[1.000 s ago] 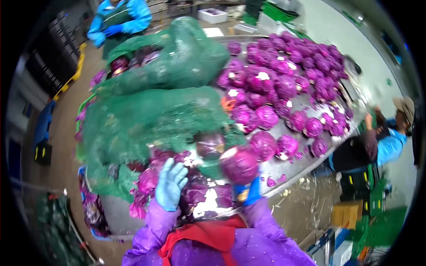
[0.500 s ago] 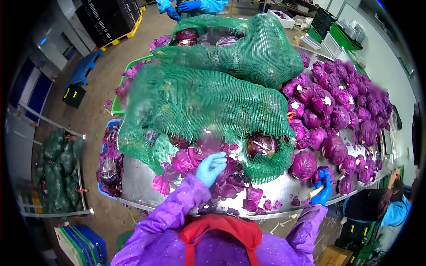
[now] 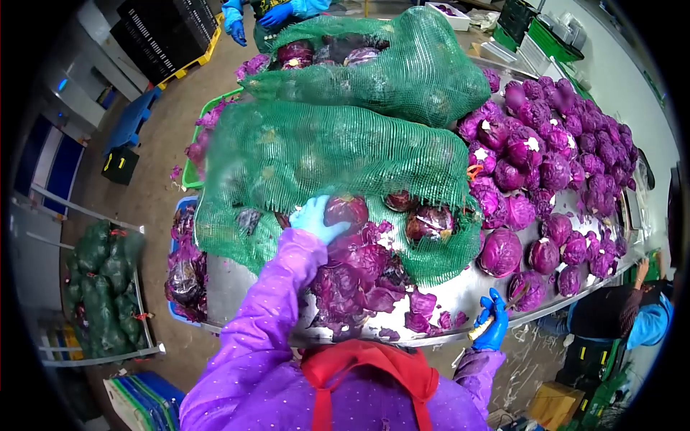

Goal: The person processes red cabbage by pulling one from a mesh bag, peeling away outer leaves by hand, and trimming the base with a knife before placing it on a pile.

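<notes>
My left hand [image 3: 318, 218], in a pale blue glove, curves around the left side of a red cabbage [image 3: 347, 211] at the torn opening of a green mesh sack [image 3: 338, 154]. Loose purple leaves [image 3: 338, 284] lie in a heap below it on the metal table [image 3: 237, 291]. In a darker blue glove, my right hand [image 3: 491, 323] is closed around the pale handle of a knife [image 3: 477, 331] at the table's front edge. The thin blade points right, towards a trimmed cabbage [image 3: 528, 290]. Another cabbage [image 3: 430, 224] shows through a hole in the sack.
A second mesh sack [image 3: 431, 72] lies behind the first. Many cabbages [image 3: 553, 172] are piled on the right. A blue crate [image 3: 175, 310] and a green crate [image 3: 190, 172] adjoin the left edge. A co-worker's gloved hand [image 3: 276, 14] shows beyond the table; another person [image 3: 618, 316] is at right.
My left hand has moved forward and left from above the leaves to a cabbage at the sack. My right hand has drawn back from the cabbage at the edge, still holding the knife.
</notes>
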Demonstrator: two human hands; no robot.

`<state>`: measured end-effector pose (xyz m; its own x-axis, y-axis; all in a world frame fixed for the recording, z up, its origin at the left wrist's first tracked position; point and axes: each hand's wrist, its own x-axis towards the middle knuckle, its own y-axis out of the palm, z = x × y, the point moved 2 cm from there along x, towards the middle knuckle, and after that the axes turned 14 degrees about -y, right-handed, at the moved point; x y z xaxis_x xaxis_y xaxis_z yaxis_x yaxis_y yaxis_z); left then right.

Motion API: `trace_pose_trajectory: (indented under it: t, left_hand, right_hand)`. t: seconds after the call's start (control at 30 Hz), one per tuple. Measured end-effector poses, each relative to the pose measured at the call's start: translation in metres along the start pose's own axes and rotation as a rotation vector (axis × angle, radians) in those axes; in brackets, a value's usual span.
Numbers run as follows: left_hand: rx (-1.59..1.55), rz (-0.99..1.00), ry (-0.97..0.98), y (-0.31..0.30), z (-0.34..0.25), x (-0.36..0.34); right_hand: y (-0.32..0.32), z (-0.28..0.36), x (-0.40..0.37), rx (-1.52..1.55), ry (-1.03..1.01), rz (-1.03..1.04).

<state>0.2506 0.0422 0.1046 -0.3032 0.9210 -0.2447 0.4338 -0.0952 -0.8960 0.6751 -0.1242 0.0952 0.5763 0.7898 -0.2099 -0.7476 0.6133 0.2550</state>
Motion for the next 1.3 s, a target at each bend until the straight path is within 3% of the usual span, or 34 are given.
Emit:
trace_pose_trajectory:
  t: [0.2,0.3,0.33,0.37,0.4,0.43,0.53,0.6,0.67,0.73,0.8,1.07,1.13,1.2,1.27,1.3]
  left_hand:
    - [0.280,0.059,-0.048,-0.014,-0.028,0.005]
    - [0.240,-0.027,0.221,-0.007,-0.044,-0.044]
    - [0.153,-0.094,0.408,-0.002,-0.043,-0.067]
    - [-0.048,-0.027,0.537,0.007,-0.038,-0.083]
    - [-0.338,-0.103,0.674,0.023,-0.033,-0.098]
    - [-0.322,-0.177,0.693,0.022,-0.034,-0.118]
    - [-0.123,0.018,0.638,0.062,-0.031,-0.165]
    - [0.134,0.289,0.701,0.097,-0.012,-0.172]
    - [0.283,0.320,0.747,0.113,0.014,-0.169]
    - [0.304,0.345,0.688,0.103,0.032,-0.166]
    - [0.311,0.202,0.680,0.096,0.065,-0.169]
    - [0.619,0.290,0.455,0.009,0.202,-0.165]
    - [0.617,0.217,0.341,-0.025,0.228,-0.153]
    - [0.603,0.144,0.065,-0.047,0.248,-0.140]
    - [0.422,-0.020,-0.136,-0.077,0.228,-0.125]
    - [0.264,-0.286,0.051,-0.083,0.210,-0.119]
  right_hand:
    - [0.027,-0.003,-0.003,0.012,-0.020,0.111]
    - [0.041,0.002,-0.008,-0.072,-0.083,0.128]
    - [0.041,0.002,-0.011,-0.084,-0.090,0.132]
    - [0.041,0.002,-0.014,-0.101,-0.095,0.138]
    - [0.041,0.002,-0.016,-0.103,-0.091,0.137]
    - [0.040,0.000,-0.020,-0.105,-0.084,0.133]
    - [0.037,-0.009,-0.031,-0.080,-0.059,0.113]
    - [0.037,-0.015,-0.034,-0.058,-0.001,0.130]
    - [0.038,-0.016,-0.036,-0.082,-0.004,0.173]
    - [0.040,-0.018,-0.038,-0.084,-0.014,0.188]
    - [0.040,-0.018,-0.039,-0.077,-0.035,0.182]
    - [0.051,-0.020,-0.048,-0.111,-0.013,0.194]
    - [0.057,-0.024,-0.051,-0.153,0.007,0.251]
    - [0.079,-0.014,-0.059,-0.216,0.023,0.371]
    - [0.105,-0.016,-0.066,-0.185,0.060,0.492]
    - [0.122,-0.013,-0.067,-0.216,0.114,0.574]
